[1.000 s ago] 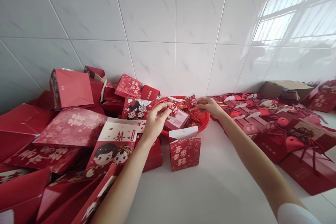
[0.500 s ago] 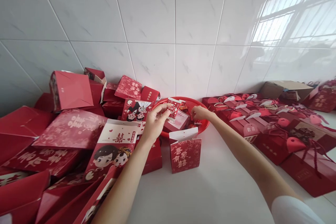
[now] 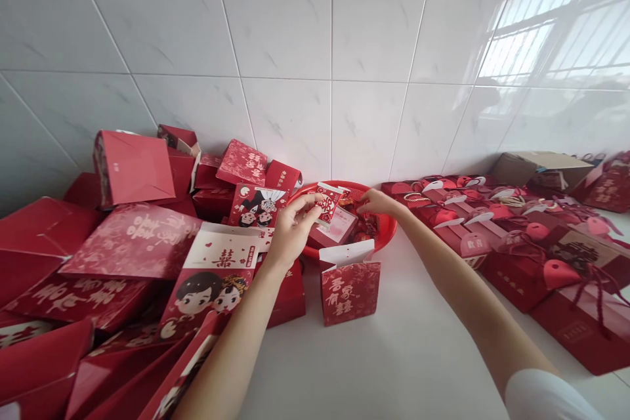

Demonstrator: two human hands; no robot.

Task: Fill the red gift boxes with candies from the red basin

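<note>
Over the left side of a red plastic basket [image 3: 386, 244], my left hand [image 3: 294, 226] pinches a small red and white packet [image 3: 327, 202]. My right hand [image 3: 378, 202] reaches into the basket's right side, its fingers bent over red wrapped pieces [image 3: 365, 230]; its fingertips are too small to tell whether they grip anything. A pink-topped box [image 3: 338, 226] lies inside the basket. Just in front, a red paper box [image 3: 350, 292] stands upright with its white top flap raised.
Red printed boxes [image 3: 132, 239] are heaped on the left. Rows of red handled gift boxes [image 3: 506, 236] stand at the right, with a brown cardboard box [image 3: 536, 169] behind them. A tiled wall [image 3: 285, 111] rises behind the white table [image 3: 394, 361].
My right hand has shifted slightly left and its fingers have moved over the basket's contents. My left hand keeps the packet in nearly the same place.
</note>
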